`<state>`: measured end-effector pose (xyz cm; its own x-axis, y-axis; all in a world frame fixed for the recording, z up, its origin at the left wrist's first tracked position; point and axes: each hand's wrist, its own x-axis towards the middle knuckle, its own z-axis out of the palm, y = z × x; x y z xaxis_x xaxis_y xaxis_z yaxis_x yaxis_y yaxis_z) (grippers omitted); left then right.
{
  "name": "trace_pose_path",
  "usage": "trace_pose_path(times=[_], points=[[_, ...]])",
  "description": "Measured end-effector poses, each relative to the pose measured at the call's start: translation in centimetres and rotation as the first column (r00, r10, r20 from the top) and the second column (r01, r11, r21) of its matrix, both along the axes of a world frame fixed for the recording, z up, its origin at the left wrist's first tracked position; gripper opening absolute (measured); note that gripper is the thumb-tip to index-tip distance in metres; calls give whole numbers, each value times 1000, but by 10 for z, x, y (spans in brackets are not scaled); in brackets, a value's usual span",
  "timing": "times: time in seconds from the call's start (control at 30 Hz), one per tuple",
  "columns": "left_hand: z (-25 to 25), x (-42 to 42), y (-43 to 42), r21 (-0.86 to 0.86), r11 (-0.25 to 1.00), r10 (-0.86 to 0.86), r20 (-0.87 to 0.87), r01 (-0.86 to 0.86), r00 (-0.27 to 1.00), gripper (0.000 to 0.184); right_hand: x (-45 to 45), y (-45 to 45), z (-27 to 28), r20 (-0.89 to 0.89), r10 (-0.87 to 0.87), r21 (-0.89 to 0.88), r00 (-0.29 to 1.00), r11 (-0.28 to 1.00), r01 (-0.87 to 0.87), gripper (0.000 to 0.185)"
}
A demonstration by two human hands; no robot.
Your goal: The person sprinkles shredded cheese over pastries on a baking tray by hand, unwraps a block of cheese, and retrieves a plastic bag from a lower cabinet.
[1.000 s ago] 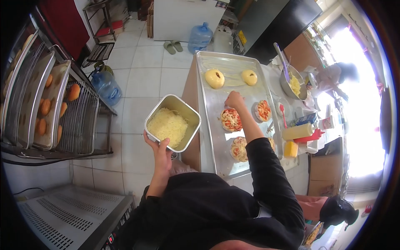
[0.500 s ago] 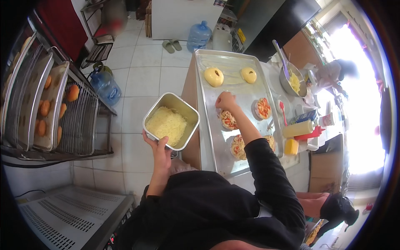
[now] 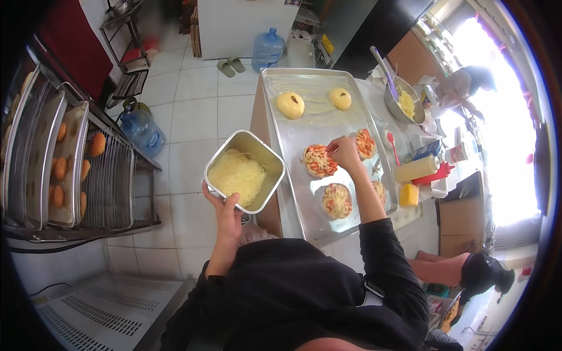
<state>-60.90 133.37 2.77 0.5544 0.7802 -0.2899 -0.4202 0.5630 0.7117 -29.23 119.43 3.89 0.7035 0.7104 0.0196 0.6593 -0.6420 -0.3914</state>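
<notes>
My left hand (image 3: 228, 212) grips the near edge of a square metal tin (image 3: 274, 169), tilted to show the grated cheese (image 3: 237, 175) inside. Over the big baking tray (image 3: 281, 131), my right hand (image 3: 345, 153) is closed in a pinch at the right edge of a small pizza (image 3: 318, 161) with red topping and pale shreds. Whatever lies between those fingertips is hidden. Just beyond this hand sits a pizza with mostly red topping (image 3: 366, 144). Closer to me is a cheese-covered pizza (image 3: 336, 200), and another pizza (image 3: 379, 191) is partly behind my forearm.
Two glazed buns (image 3: 291, 105) lie at the tray's far end. Right of the tray are a mixing bowl (image 3: 417, 117), a pale squeeze bottle (image 3: 414, 169) and a yellow block (image 3: 409, 195). A rack with bread (image 3: 60, 169) stands left. Another person (image 3: 468, 88) is at far right.
My right hand has moved right and slightly nearer, from the far left side of the small pizza to its right edge. The tin stays in my left hand; the view has shifted slightly.
</notes>
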Motion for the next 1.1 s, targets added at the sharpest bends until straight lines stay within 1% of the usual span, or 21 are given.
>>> trace_pose_path(times=[0.03, 0.13, 0.17, 0.23, 0.3, 0.37, 0.4, 0.43, 0.47, 0.5, 0.53, 0.6, 0.63, 0.73, 0.8, 0.83, 0.93, 0.97, 1.03, 1.07, 1.1], points=[[-1, 0, 0, 14, 1000, -18, 2, 18, 1000, 91, -2, -1, -1, 10, -23, 30, 1000, 999, 22, 8], [1, 1, -2, 41, 997, -67, -3, 67, 998, 92, -10, -4, 6, 53, 7, -103, 999, 995, -1, 13], [4, 1, -4, 42, 997, -71, 6, 71, 997, 92, -14, -4, 9, 32, -2, -25, 999, 1000, 2, 15], [10, 6, -8, 43, 996, -82, 25, 81, 996, 94, -38, 2, 44, -14, -16, 129, 1000, 991, 18, 18], [13, 9, -12, 53, 993, -102, -2, 102, 995, 96, -75, 18, 85, -98, 77, 289, 992, 956, -46, 22], [13, 13, -18, 81, 990, -117, -18, 118, 993, 97, -111, 32, 97, -254, 287, 397, 923, 902, -171, 20], [8, 16, -21, 106, 987, -117, -20, 118, 993, 98, -125, 39, 93, -276, 405, 373, 871, 881, -291, 23], [5, 19, -24, 132, 984, -116, -20, 118, 993, 99, -139, 48, 84, -317, 461, 329, 829, 873, -361, 29], [2, 20, -26, 162, 979, -124, -10, 124, 992, 99, -147, 56, 65, -234, 477, 278, 847, 868, -412, 36], [0, 20, -29, 191, 973, -130, 1, 127, 992, 98, -154, 62, 51, -93, 500, 297, 861, 839, -456, 40], [-2, 21, -30, 219, 967, -133, 13, 127, 991, 98, -157, 65, 42, -105, 496, 252, 862, 852, -460, 39], [-7, 18, -31, 232, 959, -160, -27, 162, 987, 98, -159, 71, 31, -128, 494, 161, 860, 866, -474, 37], [-7, 16, -32, 237, 956, -168, -48, 175, 985, 98, -158, 74, 27, -214, 457, 194, 863, 886, -421, 29], [2, 13, -33, 87, 984, -157, 4, 156, 988, 96, -149, 71, 38, -152, 464, 272, 873, 869, -414, 23], [9, 13, -33, 27, 989, -145, 15, 145, 989, 95, -144, 67, 53, -276, 426, 263, 862, 896, -358, 20], [10, 13, -33, -3, 990, -142, 20, 142, 990, 95, -142, 65, 56, -341, 418, 276, 842, 901, -335, 20], [1, 16, -28, 34, 991, -128, 35, 127, 991, 94, -130, 53, 67, -539, 378, 283, 753, 923, -260, 18], [1, 15, -28, 8, 989, -151, 25, 151, 988, 92, -125, 47, 70, -600, 360, 276, 715, 931, -237, 17], [14, 13, -28, -53, 981, -188, 21, 189, 982, 90, -110, 29, 73, -693, 364, 392, 622, 915, -97, 18], [11, 14, -28, -66, 982, -176, 28, 178, 984, 91, -101, 19, 77, -733, 372, 438, 570, 899, -24, 18], [5, 14, -27, -81, 983, -164, 30, 166, 986, 92, -92, 11, 82, -758, 318, 424, 569, 904, 61, 18]])
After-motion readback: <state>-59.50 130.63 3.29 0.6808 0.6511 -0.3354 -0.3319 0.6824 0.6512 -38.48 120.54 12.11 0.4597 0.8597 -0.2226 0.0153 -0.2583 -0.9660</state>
